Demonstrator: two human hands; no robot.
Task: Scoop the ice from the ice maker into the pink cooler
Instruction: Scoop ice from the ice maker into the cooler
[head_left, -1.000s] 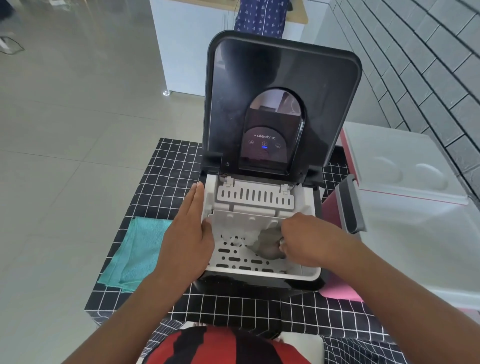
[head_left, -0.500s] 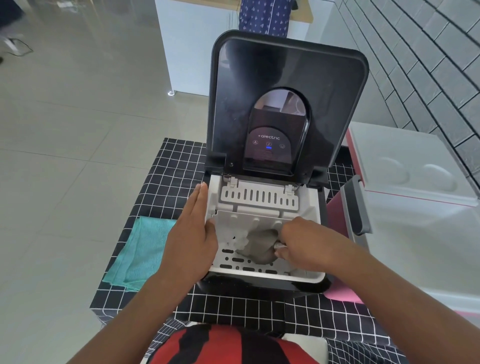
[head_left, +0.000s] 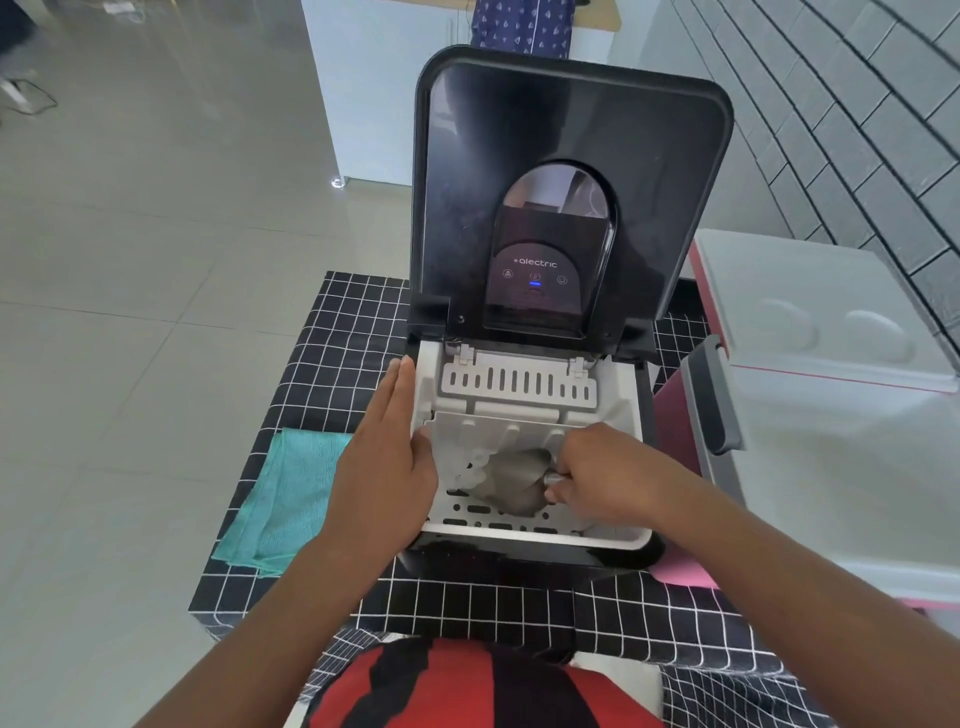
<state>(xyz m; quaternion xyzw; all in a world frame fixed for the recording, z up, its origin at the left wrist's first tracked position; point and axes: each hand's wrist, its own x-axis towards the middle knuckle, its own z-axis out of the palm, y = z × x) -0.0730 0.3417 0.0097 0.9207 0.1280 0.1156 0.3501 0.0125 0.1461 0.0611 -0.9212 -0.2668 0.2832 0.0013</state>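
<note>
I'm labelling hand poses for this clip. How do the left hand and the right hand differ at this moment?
The left hand lies flat with straight fingers against the ice maker's left side, while the right hand is curled round the handle of the grey scoop. The left hand stays at the outer edge of the white basket; the right hand reaches down inside it. The left holds nothing; the right holds a tool. Both are bare and at the ice maker.

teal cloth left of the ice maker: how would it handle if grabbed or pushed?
The teal cloth lies flat and folded on the checked tablecloth, so it is probably floppy and light. Pushed, it would likely bunch or slide rather than roll. It looks unlikely to break.
</note>
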